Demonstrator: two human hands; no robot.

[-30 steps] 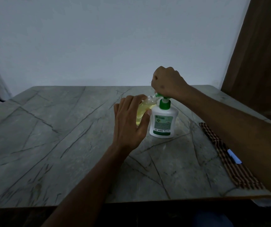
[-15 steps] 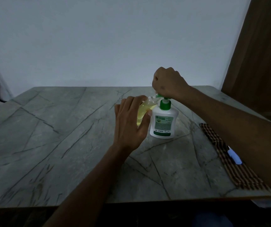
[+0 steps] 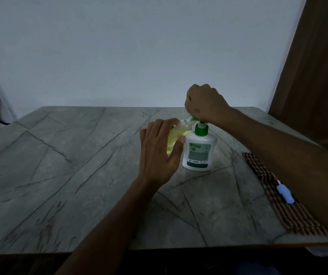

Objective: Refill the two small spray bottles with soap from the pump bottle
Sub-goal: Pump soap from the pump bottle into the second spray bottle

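We see the left hand (image 3: 159, 151) with its fingers wrapped round a small spray bottle (image 3: 176, 135) of yellow liquid, tilted so its open neck meets the green spout of the pump bottle (image 3: 198, 151). The pump bottle stands upright on the grey veined surface (image 3: 70, 175). The right hand (image 3: 204, 102) sits fisted on the pump head, fingers curled, apparently pressing it. Near the right edge a striped cloth (image 3: 290, 211) carries a pale blue spray cap (image 3: 285, 193).
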